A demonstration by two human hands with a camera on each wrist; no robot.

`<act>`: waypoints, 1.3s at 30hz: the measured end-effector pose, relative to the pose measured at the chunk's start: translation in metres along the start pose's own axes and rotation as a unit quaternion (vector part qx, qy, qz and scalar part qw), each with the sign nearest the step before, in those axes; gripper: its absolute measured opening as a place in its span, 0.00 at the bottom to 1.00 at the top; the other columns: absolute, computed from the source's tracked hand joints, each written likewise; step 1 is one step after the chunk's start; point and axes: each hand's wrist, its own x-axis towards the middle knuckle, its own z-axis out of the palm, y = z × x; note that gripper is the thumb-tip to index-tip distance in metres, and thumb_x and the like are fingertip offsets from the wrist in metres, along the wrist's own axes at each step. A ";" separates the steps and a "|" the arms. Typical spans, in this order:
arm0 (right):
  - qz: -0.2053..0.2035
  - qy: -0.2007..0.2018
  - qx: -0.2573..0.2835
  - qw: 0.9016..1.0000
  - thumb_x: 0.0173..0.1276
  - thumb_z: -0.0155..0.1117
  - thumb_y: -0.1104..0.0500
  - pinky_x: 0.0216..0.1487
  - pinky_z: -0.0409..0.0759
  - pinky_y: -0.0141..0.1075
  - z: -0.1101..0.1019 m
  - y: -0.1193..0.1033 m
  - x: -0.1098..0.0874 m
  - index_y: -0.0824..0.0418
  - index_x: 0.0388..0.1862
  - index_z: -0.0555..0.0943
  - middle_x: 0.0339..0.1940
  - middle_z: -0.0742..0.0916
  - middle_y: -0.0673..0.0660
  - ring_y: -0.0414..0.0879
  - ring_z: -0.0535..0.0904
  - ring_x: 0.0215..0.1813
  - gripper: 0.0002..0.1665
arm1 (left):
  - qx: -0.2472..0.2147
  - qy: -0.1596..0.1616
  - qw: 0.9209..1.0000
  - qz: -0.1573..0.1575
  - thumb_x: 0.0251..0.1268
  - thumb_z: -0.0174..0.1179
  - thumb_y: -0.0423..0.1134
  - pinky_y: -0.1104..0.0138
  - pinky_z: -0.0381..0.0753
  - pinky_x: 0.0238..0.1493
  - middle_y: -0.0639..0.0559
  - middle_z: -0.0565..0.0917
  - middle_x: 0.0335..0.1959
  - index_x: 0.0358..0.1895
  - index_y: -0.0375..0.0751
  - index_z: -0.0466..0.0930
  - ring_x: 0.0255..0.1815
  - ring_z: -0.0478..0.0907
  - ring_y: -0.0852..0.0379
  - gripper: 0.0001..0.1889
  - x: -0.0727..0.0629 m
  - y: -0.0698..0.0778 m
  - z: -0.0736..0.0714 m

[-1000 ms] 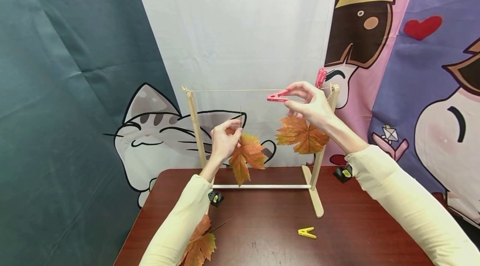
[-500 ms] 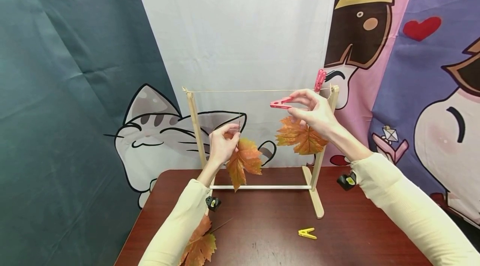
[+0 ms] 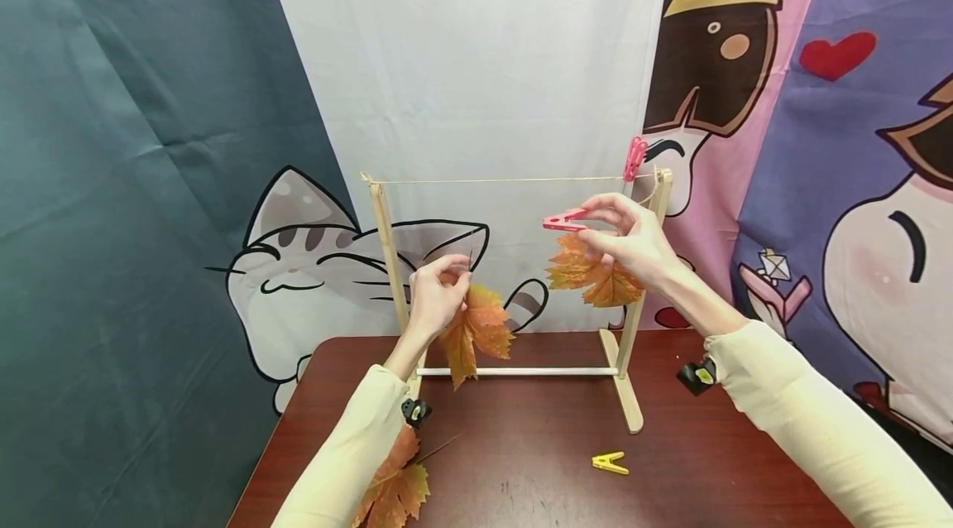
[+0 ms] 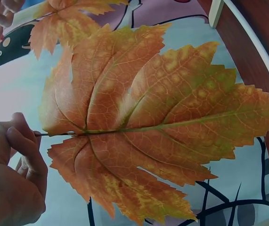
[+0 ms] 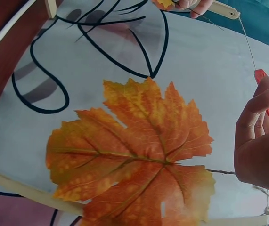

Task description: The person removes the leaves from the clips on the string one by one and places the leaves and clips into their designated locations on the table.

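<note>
My left hand pinches the thin stem of an orange-yellow artificial maple leaf, which hangs tip down below the string. In the left wrist view that leaf fills most of the picture. A pink clothespin is pinched at its handles by my right hand, its nose pointing left, a little below the string. Behind that hand hangs a second leaf, under another pink clothespin clipped on the string near the right post. The right wrist view shows this hanging leaf large.
A wooden frame with two posts and a white lower bar stands on the brown table. A yellow clothespin lies at the front right. Another leaf lies at the front left, partly under the left sleeve. A cartoon curtain hangs behind.
Both hands have come down lower. The left hand with its leaf has shifted slightly left; the right hand with the pink clothespin has moved slightly right, away from the string.
</note>
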 end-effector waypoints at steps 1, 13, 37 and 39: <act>0.000 -0.002 0.005 1.000 0.67 0.67 0.69 0.20 0.76 0.29 0.000 0.001 -0.001 0.63 0.55 0.75 0.50 0.87 0.56 0.47 0.85 0.27 0.19 | -0.001 -0.001 1.000 0.001 0.59 0.63 0.24 0.71 0.74 0.11 0.45 0.86 0.29 0.44 0.34 0.86 0.09 0.76 0.63 0.10 -0.001 -0.001 -0.001; -0.013 -0.006 -0.022 1.000 0.67 0.67 0.69 0.18 0.77 0.30 -0.007 0.014 -0.016 0.64 0.55 0.76 0.47 0.88 0.52 0.45 0.84 0.24 0.18 | 0.018 -0.004 1.000 -0.003 0.58 0.64 0.23 0.71 0.74 0.10 0.44 0.86 0.28 0.44 0.33 0.87 0.09 0.75 0.61 0.11 -0.011 -0.006 -0.011; 0.013 -0.007 0.033 0.999 0.67 0.64 0.73 0.20 0.75 0.29 -0.015 0.043 -0.055 0.60 0.54 0.77 0.46 0.88 0.54 0.43 0.81 0.23 0.18 | 0.076 -0.030 0.996 0.028 0.57 0.65 0.22 0.75 0.69 0.10 0.45 0.86 0.27 0.44 0.36 0.87 0.09 0.72 0.70 0.13 -0.040 -0.016 -0.032; 0.018 -0.011 0.045 0.999 0.68 0.64 0.73 0.19 0.75 0.30 -0.016 0.045 -0.059 0.61 0.54 0.76 0.46 0.88 0.53 0.44 0.81 0.23 0.18 | 0.084 -0.033 0.996 0.027 0.57 0.66 0.22 0.75 0.69 0.10 0.46 0.86 0.27 0.44 0.36 0.87 0.09 0.71 0.71 0.13 -0.043 -0.016 -0.034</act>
